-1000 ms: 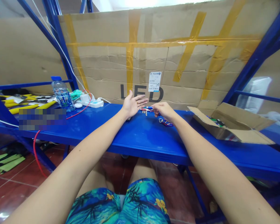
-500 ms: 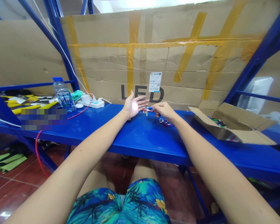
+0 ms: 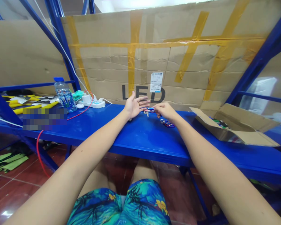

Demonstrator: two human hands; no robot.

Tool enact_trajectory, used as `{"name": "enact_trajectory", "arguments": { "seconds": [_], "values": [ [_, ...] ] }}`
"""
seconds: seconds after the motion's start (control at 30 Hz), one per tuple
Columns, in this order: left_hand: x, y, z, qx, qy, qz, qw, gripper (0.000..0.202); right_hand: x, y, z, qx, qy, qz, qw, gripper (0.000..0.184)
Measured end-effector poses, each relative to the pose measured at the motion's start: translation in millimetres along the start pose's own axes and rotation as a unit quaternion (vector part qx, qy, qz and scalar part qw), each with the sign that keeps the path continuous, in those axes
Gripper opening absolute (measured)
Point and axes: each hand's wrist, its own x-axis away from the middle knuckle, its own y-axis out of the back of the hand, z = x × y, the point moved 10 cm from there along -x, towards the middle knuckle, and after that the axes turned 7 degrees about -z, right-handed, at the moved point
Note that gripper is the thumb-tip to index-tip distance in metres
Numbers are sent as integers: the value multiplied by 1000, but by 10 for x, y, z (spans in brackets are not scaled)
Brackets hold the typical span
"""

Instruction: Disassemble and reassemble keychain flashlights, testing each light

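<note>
Some carabiners (image 3: 168, 124) sit mid-frame by our right hand (image 3: 165, 111), fingers curled near red-and-blue bits (image 3: 150, 110), can't tell if gripping; we've got our left hand (image 3: 132, 107) spread wide.

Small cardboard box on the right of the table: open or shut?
Open. The cardboard box has its flaps spread outward, and small coloured items show inside; I cannot tell what they are.
</note>
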Motion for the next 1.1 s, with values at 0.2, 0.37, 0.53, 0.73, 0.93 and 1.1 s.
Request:
{"name": "enact_trajectory", "arguments": {
  "seconds": [0.2, 0.37, 0.53, 0.73, 0.93, 1.1],
  "values": [
    [-14, -6, 90, 88, 51, 2, 995, 86, -27, 34, -13, 0, 3, -12, 1000, 18],
    [-16, 2, 128, 130, 70, -11, 989, 85, -17, 37, 3, 16, 4, -9, 1000, 19],
    [-22, 1, 132, 144, 72, -12, 987, 83, -15, 30, 3, 17, 2, -8, 1000, 21],
    [-19, -12, 129, 141, 72, -4, 987, 83, 15, 15, 58, 29, 5, 0, 1000, 17],
    [-22, -3, 129, 129, 71, -7, 989, 82, 4, 17, 22, 35, 2, 0, 999, 16],
    [-31, 2, 150, 143, 75, -7, 987, 82, -18, 16, -34, 36, -3, 2, 999, 16]
  ]
}}
